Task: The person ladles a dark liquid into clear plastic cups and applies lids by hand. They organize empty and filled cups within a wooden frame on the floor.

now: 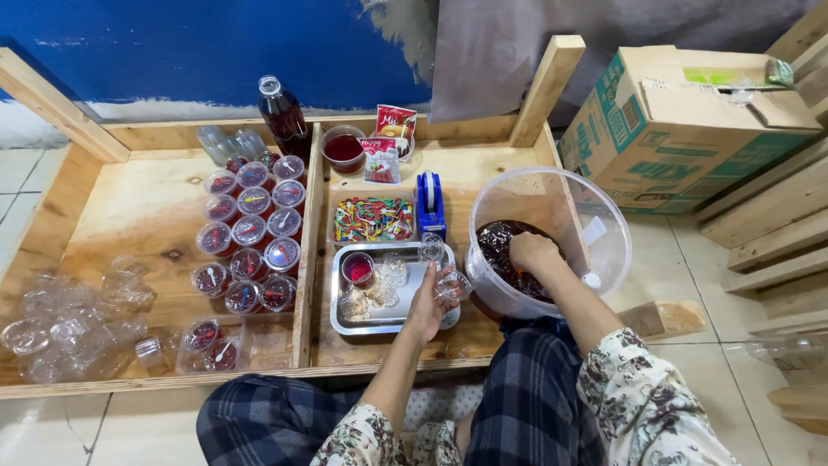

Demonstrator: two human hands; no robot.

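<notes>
My left hand holds a small clear plastic cup over the right edge of a metal tray. My right hand reaches down into a large clear plastic tub and rests on the dark red jelly inside it; what its fingers grip is hidden. On the tray stand one filled red cup and several empty clear cups.
Several lidded red-filled cups stand in rows in the left wooden compartment, with empty clear cups heaped at its left. A dark red bottle, a red bowl, sachets, coloured small spoons and a blue tape dispenser lie behind. A cardboard box stands right.
</notes>
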